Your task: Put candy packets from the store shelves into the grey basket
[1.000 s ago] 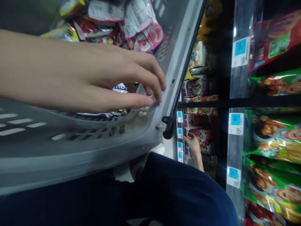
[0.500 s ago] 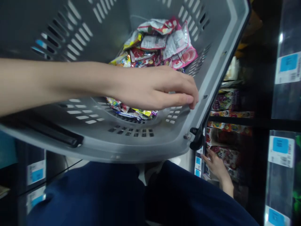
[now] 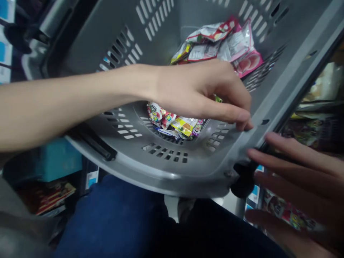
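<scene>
A grey plastic shopping basket with slotted walls is tilted towards me over my legs. Small candy bags lie at its bottom, and larger white, red and pink snack bags lie farther in. My left hand reaches across the basket's mouth, its fingers curled and thumb against the forefinger, close to the right inner wall. What those fingers hold, if anything, is hidden. Beside the basket's right corner, blurred, my right hand has its fingers spread and holds nothing visible.
Packaged snacks fill a dark shelf on the right, partly behind my right hand. At left stand a teal box and a red-striped package near price tags. Black handle parts stick out at the basket's corners.
My right hand has come up from the low right shelf to the basket's right corner. In view, the basket and my left hand have shifted right.
</scene>
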`<state>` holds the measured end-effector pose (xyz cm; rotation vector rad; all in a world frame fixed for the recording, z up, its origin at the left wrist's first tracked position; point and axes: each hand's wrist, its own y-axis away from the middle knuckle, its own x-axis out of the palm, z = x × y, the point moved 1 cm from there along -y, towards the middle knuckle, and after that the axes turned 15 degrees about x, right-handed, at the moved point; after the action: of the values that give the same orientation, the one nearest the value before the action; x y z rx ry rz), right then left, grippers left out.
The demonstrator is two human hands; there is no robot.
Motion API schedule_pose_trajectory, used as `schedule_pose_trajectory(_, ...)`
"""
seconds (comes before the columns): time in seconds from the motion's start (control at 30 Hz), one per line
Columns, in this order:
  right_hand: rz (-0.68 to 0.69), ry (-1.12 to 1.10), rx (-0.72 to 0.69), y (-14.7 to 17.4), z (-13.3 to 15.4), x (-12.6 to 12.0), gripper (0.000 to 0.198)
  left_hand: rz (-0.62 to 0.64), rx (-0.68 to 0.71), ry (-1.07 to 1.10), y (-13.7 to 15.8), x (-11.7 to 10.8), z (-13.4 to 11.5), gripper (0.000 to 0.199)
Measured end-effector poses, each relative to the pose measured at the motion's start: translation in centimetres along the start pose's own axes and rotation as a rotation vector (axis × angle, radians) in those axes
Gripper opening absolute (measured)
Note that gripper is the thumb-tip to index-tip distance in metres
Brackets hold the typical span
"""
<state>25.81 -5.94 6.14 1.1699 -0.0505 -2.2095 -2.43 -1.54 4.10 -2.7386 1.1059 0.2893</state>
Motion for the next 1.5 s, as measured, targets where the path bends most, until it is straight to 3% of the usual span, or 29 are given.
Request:
schedule_pose_trajectory(0.07,0.065,0.073,-0.337,-3.3,2.0,0.7,0.033,-0.040,0.013,0.065,-0.5,-0.8,1.0,0.013)
schedule_pose_trajectory(0.13,0.126,0.129,-0.473,-6.4,3.3,1.3,0.018,-0.132,0.006,0.140,-0.8,-1.5,2.3,0.009)
schedule_pose_trajectory(0.27,0.070,0.289,-0.373,-10.0,4.3,2.0,0.046,-0.255,0.036,0.211,-1.3,-2.6,4.4,0.018)
schedule_pose_trajectory(0.43,-0.009,0.385,-0.297,-10.5,4.6,1.9,0.046,-0.531,0.033,0.062,-0.5,-4.8,4.9,0.027)
schedule_pose_trajectory(0.5,0.021,0.393,-0.290,-10.7,4.7,1.7,0.044,-0.524,-0.054,-0.107,0.6,-5.7,3.7,0.028)
schedule_pose_trajectory(0.57,0.072,0.414,-0.277,-11.1,4.9,1.4,0.041,-0.427,-0.237,-0.352,2.2,-5.8,1.5,0.027)
schedule_pose_trajectory(0.63,0.096,0.443,-0.243,-11.5,5.0,1.2,0.037,-0.324,-0.475,-0.628,4.4,-4.4,-1.3,0.025)
schedule_pose_trajectory(0.73,0.088,0.471,-0.222,-11.9,5.0,0.8,0.035,-0.248,-0.689,-0.910,7.8,0.6,-5.0,0.029)
schedule_pose_trajectory(0.83,0.049,0.472,-0.230,-12.2,4.6,0.6,0.040,-0.231,-0.607,-0.940,10.0,6.4,-6.5,0.036)
schedule_pose_trajectory(0.93,0.026,0.447,-0.242,-12.4,4.0,0.3,0.042,-0.320,-0.531,-1.025,10.5,9.5,-6.7,0.042)
schedule_pose_trajectory(1.13,-0.005,0.395,-0.233,-12.9,3.1,-0.3,0.046,-0.201,-0.668,-1.097,7.2,9.9,-6.8,0.051)
schedule_pose_trajectory(1.3,-0.013,0.449,-0.219,-13.9,2.2,-1.2,0.045,-0.153,-0.680,-1.076,5.0,10.8,-7.0,0.055)
schedule_pose_trajectory(1.37,0.011,0.490,-0.204,-14.5,1.9,-1.6,0.045,-0.151,-0.675,-1.095,4.2,11.3,-6.7,0.049)
schedule_pose_trajectory(1.47,0.046,0.546,-0.191,-15.3,1.7,-1.9,0.047,-0.206,-0.695,-1.155,2.8,11.7,-5.7,0.020)
schedule_pose_trajectory(1.5,0.063,0.566,-0.191,-15.5,1.8,-1.9,0.047,-0.204,-0.733,-1.149,2.2,11.8,-5.3,0.021)
